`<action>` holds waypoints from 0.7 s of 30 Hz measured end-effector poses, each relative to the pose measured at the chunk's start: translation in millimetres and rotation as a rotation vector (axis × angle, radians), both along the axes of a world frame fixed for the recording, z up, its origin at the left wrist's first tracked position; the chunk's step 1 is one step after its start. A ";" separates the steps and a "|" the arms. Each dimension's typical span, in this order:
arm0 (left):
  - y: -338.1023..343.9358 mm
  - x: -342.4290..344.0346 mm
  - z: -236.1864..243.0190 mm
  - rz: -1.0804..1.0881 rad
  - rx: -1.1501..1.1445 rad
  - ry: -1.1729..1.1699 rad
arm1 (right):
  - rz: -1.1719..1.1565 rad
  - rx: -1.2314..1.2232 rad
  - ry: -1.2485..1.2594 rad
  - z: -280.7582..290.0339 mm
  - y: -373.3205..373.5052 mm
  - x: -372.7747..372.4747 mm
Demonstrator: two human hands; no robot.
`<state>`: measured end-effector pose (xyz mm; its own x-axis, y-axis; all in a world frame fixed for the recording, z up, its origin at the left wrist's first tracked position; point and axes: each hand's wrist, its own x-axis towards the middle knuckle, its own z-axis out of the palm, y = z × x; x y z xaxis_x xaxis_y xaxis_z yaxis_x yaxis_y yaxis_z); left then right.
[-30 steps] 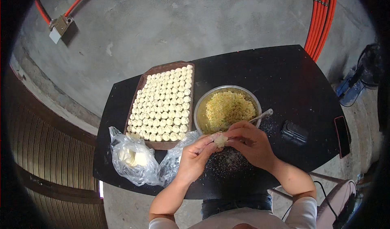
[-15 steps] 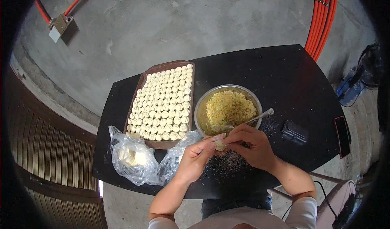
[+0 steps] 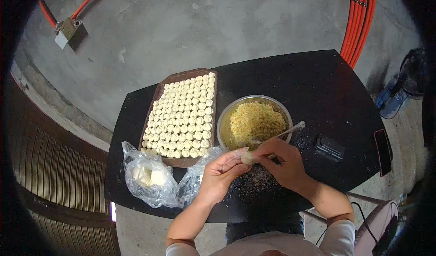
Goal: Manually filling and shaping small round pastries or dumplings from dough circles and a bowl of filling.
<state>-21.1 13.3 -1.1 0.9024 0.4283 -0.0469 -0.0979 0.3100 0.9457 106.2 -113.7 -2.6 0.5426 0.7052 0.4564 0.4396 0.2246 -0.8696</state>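
A small pale dumpling [image 3: 246,158] sits between my two hands, just in front of the metal bowl [image 3: 219,129]. My left hand [image 3: 221,172] cradles it with thumb and fingers, and my right hand [image 3: 282,163] pinches at its side. Chopped yellow-and-green filling [image 3: 256,122] is heaped in the bowl, and a spoon [image 3: 296,128] leans on the right rim. To the left, a brown tray [image 3: 215,97] carries tight rows of small pleated dumplings [image 3: 181,119]. A clear plastic bag [image 3: 168,197] with pale dough wrappers [image 3: 149,176] lies by my left forearm.
The black table [image 3: 290,79] has scattered white bits near my right hand. A dark plastic box [image 3: 329,147] and a phone [image 3: 383,152] lie to the right. Another crumpled plastic bag [image 3: 188,183] touches the tray's near edge. A chair [image 3: 374,224] stands at lower right.
The dumpling has turned and shows more of its round side between my hands. My fingers have shifted slightly around it. Tray, bowl and bags stay in place.
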 end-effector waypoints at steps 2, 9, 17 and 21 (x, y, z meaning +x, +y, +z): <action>0.5 -0.3 5.0 -0.004 0.017 0.068 | 0.006 -0.007 0.016 1.0 -0.4 -0.4; 4.6 -4.3 10.8 -0.102 0.145 0.169 | 0.100 -0.057 -0.234 6.8 -2.0 7.2; 7.4 -4.8 -1.0 -0.182 0.097 0.064 | 0.090 0.023 -0.189 1.6 0.7 5.4; 4.3 -1.2 -5.1 -0.158 0.122 0.004 | 0.059 0.016 -0.212 2.9 0.3 6.0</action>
